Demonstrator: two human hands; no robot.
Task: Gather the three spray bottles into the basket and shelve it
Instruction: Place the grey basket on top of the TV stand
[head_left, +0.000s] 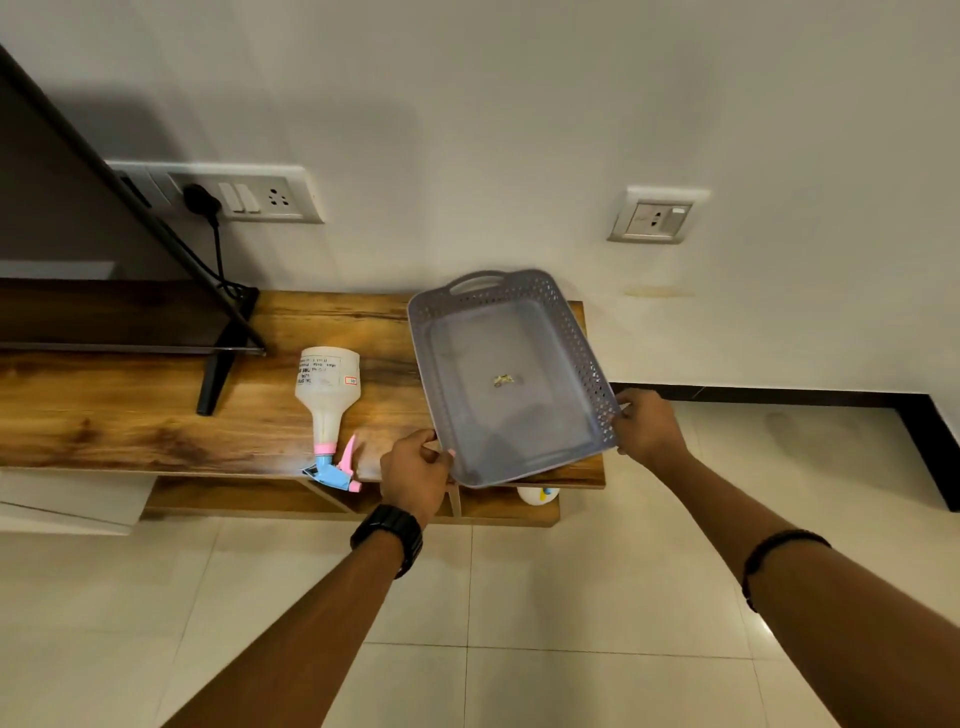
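A grey perforated plastic basket (582, 338) sits at the right end of the wooden unit's top, holding only a small scrap. My left hand (415, 475) grips its near left corner and my right hand (647, 426) grips its near right corner. A white spray bottle (327, 384) with a pink and blue trigger head lies on its side on the top, just left of my left hand. Part of another white bottle (537, 494) peeks out on the shelf below the basket. No third bottle is in sight.
The low wooden unit (156, 415) has an open shelf (509, 512) beneath its top. A TV on a black stand (218, 374) fills the left side, with a cable to a wall socket (249, 195). Beige tiled floor (519, 597) lies in front.
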